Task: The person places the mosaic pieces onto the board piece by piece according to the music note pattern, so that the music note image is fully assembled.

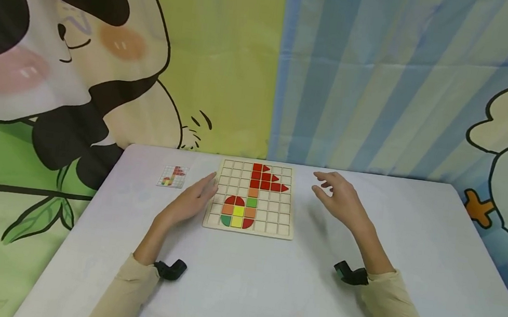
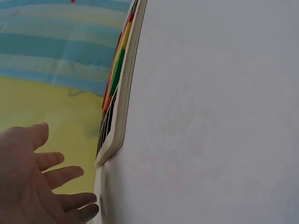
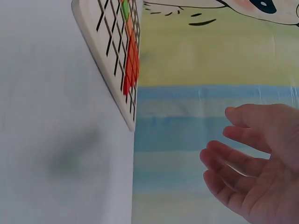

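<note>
A wooden grid board point(image 1: 271, 216) lies on the table, its left edge beside my left hand point(image 1: 190, 199). Red square and pointed tiles point(image 1: 266, 185) fill part of its upper middle, above an orange and a green tile. Lower left on the board, a cluster of red, orange, yellow and green tiles point(image 1: 238, 210) includes rounded corners. The left hand holds nothing, fingers extended; whether it touches the board I cannot tell. To the board's right, my right hand point(image 1: 341, 197) hovers above the table, fingers loosely bent and nothing in them.
A small pattern card point(image 1: 172, 176) with a coloured grid picture lies left of the board on the white table point(image 1: 239, 287). Behind the table hangs a printed cloth point(image 1: 227, 61) with cartoon animals. Dark wrist devices point(image 1: 170, 269) sit at both cuffs.
</note>
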The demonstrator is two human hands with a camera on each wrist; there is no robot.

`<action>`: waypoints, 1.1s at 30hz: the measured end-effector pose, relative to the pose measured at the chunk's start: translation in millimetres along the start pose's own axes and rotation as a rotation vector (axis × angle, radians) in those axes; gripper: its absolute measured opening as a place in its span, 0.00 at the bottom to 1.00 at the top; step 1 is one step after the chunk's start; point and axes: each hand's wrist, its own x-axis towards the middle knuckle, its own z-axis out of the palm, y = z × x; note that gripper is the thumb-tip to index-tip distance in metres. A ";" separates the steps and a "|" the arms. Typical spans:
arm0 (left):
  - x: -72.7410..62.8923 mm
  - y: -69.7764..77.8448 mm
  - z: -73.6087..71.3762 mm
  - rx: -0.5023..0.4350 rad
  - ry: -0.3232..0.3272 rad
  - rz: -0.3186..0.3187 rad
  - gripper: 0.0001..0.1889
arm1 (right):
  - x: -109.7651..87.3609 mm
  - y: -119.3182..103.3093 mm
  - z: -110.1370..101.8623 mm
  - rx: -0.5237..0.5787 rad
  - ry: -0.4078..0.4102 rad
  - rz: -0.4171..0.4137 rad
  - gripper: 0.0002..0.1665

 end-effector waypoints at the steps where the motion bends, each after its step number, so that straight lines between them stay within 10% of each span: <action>1: 0.9 1.5 -4.3 0.004 0.018 -0.002 0.35 | 0.0 2.1 -1.9 -0.001 0.006 -0.002 0.25; 10: 10.3 22.1 -35.3 0.374 0.226 0.061 0.35 | -5.4 20.3 -26.3 -0.131 0.038 0.081 0.39; 33: -7.8 9.5 -44.6 0.579 0.189 -0.123 0.48 | -23.2 61.0 -41.6 -0.350 -0.061 0.274 0.62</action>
